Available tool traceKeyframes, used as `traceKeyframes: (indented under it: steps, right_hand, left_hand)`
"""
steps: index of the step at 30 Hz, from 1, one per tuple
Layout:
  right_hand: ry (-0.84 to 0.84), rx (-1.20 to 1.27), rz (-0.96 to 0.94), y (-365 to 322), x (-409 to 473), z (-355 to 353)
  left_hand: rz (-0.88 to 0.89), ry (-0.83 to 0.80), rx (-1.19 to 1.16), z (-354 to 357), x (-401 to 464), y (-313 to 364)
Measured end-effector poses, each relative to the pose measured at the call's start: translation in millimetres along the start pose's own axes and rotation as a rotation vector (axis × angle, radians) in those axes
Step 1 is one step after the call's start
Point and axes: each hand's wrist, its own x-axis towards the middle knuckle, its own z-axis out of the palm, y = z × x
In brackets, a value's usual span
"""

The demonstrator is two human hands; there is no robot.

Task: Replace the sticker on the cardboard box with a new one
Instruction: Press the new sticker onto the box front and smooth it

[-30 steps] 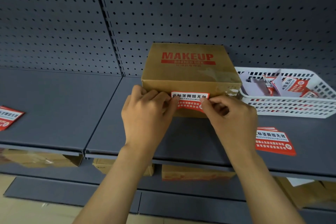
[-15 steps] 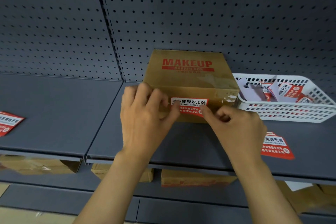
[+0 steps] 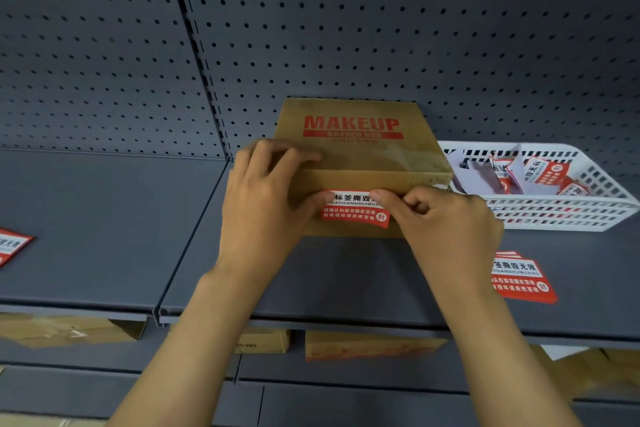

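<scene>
A brown cardboard box (image 3: pixel 360 152) printed MAKEUP stands on the grey shelf against the pegboard. On its front face is a red and white sticker (image 3: pixel 355 211). My left hand (image 3: pixel 266 204) grips the box's left front corner, fingers over the top edge and thumb touching the sticker's left end. My right hand (image 3: pixel 446 229) pinches the sticker's upper right corner between thumb and forefinger, covering that end of the label.
A white plastic basket (image 3: pixel 595 204) with crumpled used stickers and backing papers stands right of the box. A small stack of fresh red stickers (image 3: pixel 519 277) lies on the shelf (image 3: pixel 104 229) at the right; another sticker (image 3: pixel 10 244) lies at far left. More cardboard boxes (image 3: pixel 367 345) sit below.
My left hand has slid up from the sticker's left end onto the box's top corner. My right hand's fingers have moved to the sticker's upper right corner. The camera has tilted up.
</scene>
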Motion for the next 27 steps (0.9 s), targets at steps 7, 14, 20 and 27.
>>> traceKeyframes:
  steps: [7,14,20,27]
  right_hand:
    - [-0.006,0.001,-0.002,16,0,-8]
    - [-0.049,0.032,-0.074,-16,-9,9]
    - [-0.086,0.005,-0.043,3,-3,8]
    - [-0.058,-0.010,-0.030,20,-3,-3]
  left_hand:
    - [0.005,-0.091,-0.073,-5,6,-6]
    - [-0.020,-0.038,-0.008,5,-2,7]
    - [-0.014,-0.037,-0.033,4,-1,-1]
    - [0.037,-0.074,-0.043,-2,2,-8]
